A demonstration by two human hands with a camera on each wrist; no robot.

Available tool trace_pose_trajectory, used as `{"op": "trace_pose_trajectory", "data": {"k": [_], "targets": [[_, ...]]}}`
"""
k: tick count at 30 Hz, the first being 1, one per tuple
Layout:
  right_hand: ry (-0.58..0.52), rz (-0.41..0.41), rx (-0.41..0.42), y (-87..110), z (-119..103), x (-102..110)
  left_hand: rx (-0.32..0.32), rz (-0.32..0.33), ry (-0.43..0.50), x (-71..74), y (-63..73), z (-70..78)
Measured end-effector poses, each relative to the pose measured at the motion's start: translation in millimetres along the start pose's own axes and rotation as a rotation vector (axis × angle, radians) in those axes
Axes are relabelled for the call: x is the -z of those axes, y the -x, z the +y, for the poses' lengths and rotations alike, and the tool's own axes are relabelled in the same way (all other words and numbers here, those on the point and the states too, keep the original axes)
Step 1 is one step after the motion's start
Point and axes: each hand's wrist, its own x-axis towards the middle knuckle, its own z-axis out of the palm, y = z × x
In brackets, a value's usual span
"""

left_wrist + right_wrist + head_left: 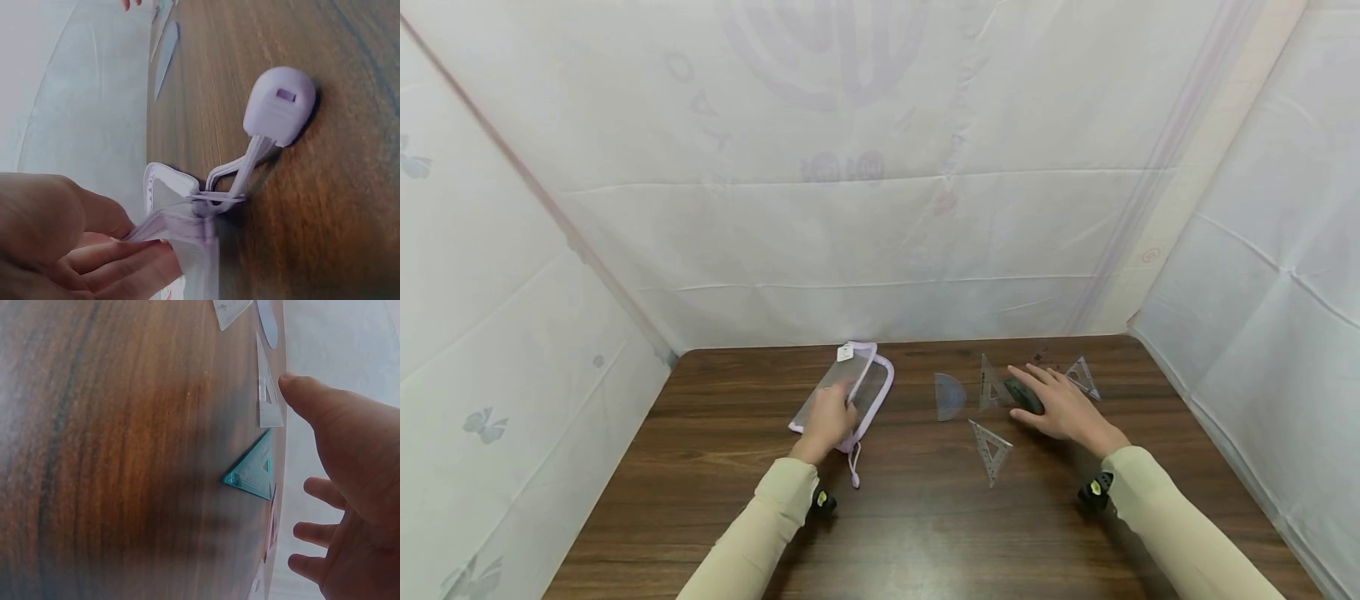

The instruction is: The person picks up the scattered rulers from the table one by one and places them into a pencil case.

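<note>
My left hand (830,421) pinches the edge of a mesh zip pouch (878,400) with lilac trim, its thumb on one side and fingers under the other in the left wrist view. A lilac pull tab (281,106) on a cord hangs from the pouch's near end onto the table. My right hand (1063,408) is spread above a green set square (255,470), its fingers apart and holding nothing. Partly behind that hand lies a clear set square (1082,377); another clear set square (270,403) lies near the thumb.
A bluish half-round protractor (950,397) lies between the pouch and the set squares. Nearer the front is one more clear set square (991,454). A pinkish piece (272,528) shows beyond the green one. White sheeting (880,233) walls the wooden table (910,533) at back and sides.
</note>
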Motion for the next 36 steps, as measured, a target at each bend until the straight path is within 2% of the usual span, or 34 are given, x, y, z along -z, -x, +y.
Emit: {"op": "trace_pose_trajectory", "data": {"k": [4,12,16,22,28,36], "targets": [[0.004,0.002,0.001,-0.4,1,0,0.040,0.040,0.067,-0.9,-1.3,-3.7],[-0.007,-0.003,-0.007,-4.1,-1,1,0.246,0.098,0.170,-0.7,-0.7,-5.2],[0.000,-0.019,-0.011,-6.8,0,4,0.327,0.109,0.202,-1.5,-0.4,-6.9],[-0.003,-0.028,-0.020,-12.6,-2,10,0.349,0.140,0.263,-2.1,-2.4,-8.7],[0.007,-0.048,-0.035,-22.3,-3,14,0.392,0.123,0.477,-2.7,-2.5,-10.4],[-0.111,-0.081,-0.059,-32.8,-7,15,0.479,0.086,0.613,-0.7,0.0,-13.4]]}}
